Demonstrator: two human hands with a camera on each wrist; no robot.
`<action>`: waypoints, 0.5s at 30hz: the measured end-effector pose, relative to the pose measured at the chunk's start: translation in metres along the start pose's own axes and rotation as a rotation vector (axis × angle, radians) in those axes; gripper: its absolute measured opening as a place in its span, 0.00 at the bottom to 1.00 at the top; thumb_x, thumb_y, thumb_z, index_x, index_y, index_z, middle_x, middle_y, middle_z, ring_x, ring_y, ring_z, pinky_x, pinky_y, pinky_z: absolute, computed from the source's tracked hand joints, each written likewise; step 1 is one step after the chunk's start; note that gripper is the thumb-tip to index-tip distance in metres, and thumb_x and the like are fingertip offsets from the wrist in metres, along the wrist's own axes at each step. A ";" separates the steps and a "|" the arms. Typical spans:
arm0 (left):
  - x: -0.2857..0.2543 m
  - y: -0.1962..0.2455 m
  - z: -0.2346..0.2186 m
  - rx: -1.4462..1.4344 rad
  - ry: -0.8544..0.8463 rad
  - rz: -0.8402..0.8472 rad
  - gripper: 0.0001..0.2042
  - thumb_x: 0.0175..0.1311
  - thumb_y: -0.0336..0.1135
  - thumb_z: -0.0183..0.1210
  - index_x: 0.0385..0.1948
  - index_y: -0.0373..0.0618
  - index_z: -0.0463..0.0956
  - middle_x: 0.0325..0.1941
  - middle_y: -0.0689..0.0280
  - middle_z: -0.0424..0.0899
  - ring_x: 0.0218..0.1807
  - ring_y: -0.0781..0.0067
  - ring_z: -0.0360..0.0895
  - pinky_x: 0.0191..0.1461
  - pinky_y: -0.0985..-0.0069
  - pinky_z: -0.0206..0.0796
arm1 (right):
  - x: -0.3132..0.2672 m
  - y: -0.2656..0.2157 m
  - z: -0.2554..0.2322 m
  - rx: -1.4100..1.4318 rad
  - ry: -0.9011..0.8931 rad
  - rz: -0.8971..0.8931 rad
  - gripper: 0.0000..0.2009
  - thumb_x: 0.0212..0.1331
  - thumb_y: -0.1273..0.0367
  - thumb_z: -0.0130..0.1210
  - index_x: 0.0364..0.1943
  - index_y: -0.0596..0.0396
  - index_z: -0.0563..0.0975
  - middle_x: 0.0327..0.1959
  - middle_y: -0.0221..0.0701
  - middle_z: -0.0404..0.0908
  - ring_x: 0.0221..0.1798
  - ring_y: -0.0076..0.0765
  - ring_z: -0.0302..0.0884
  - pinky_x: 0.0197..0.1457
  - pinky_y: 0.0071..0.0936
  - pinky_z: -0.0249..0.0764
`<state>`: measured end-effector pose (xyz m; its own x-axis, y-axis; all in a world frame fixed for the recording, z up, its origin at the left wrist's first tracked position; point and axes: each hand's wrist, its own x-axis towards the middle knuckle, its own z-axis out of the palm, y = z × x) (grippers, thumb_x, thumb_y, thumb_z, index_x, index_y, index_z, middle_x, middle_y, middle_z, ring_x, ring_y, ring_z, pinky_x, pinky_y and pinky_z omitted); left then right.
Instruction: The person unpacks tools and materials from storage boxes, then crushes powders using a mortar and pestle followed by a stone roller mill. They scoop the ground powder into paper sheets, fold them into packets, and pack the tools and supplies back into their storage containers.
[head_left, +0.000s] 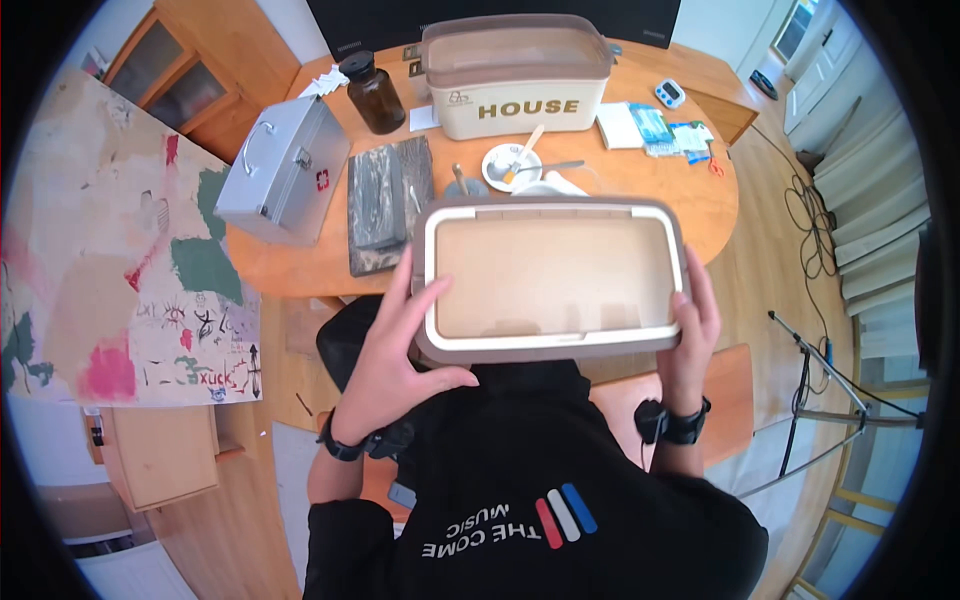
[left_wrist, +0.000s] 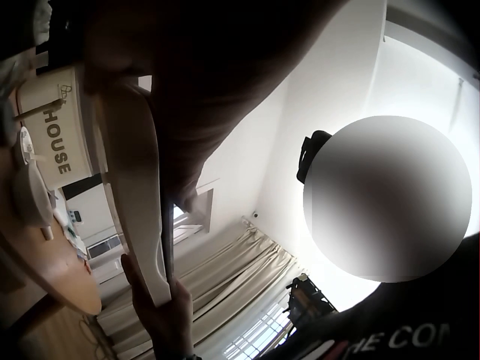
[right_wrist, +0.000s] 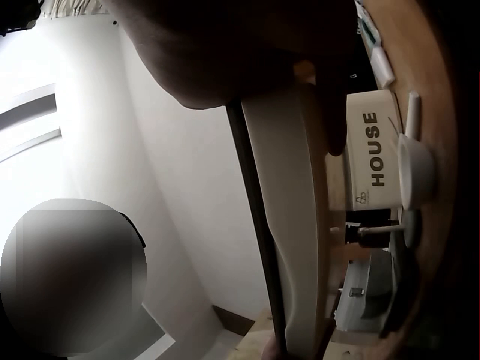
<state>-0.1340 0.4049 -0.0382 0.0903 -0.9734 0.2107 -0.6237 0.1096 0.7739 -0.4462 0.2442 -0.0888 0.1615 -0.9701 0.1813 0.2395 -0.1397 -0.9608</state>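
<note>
A flat rectangular lid point(head_left: 555, 275) with a brown outer edge, cream rim and tan panel is held up over the lap, in front of the table. My left hand point(head_left: 385, 350) holds its left end, one finger over the rim and the thumb stretched out below the near corner. At the opposite end my right hand point(head_left: 690, 325) grips the edge, thumb on the rim and fingers along the outside. Both wrist views see the lid edge-on, with the hands dark. A cream box marked HOUSE point(head_left: 525, 112) stands at the back of the table, a brownish translucent cover on top.
On the wooden table point(head_left: 705, 215) stand a silver first-aid case point(head_left: 285, 170), a brown glass jar point(head_left: 373, 95), dark grey boards point(head_left: 385, 200), and a small white dish point(head_left: 500, 160) with a brush. A blue-white timer point(head_left: 669, 93) and packets point(head_left: 655, 130) lie right. A tripod point(head_left: 825, 370) stands beyond.
</note>
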 end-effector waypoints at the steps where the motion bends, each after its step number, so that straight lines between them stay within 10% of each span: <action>1: -0.011 -0.001 0.005 0.007 -0.033 -0.030 0.49 0.43 0.41 0.84 0.72 0.41 0.67 0.85 0.42 0.44 0.85 0.45 0.50 0.81 0.58 0.54 | -0.022 0.006 -0.001 0.004 0.040 0.044 0.29 0.69 0.74 0.48 0.75 0.69 0.63 0.76 0.44 0.68 0.77 0.38 0.65 0.79 0.33 0.60; 15: -0.026 -0.080 0.075 -0.092 0.017 -0.088 0.44 0.48 0.32 0.80 0.71 0.39 0.67 0.84 0.47 0.52 0.82 0.51 0.59 0.79 0.62 0.59 | -0.032 0.110 -0.020 -0.175 0.104 0.018 0.25 0.69 0.75 0.47 0.70 0.68 0.70 0.72 0.42 0.73 0.73 0.37 0.70 0.75 0.31 0.64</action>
<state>-0.1443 0.4062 -0.1504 0.1555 -0.9765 0.1493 -0.5386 0.0429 0.8414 -0.4442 0.2562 -0.2050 0.0624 -0.9868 0.1498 0.0662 -0.1457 -0.9871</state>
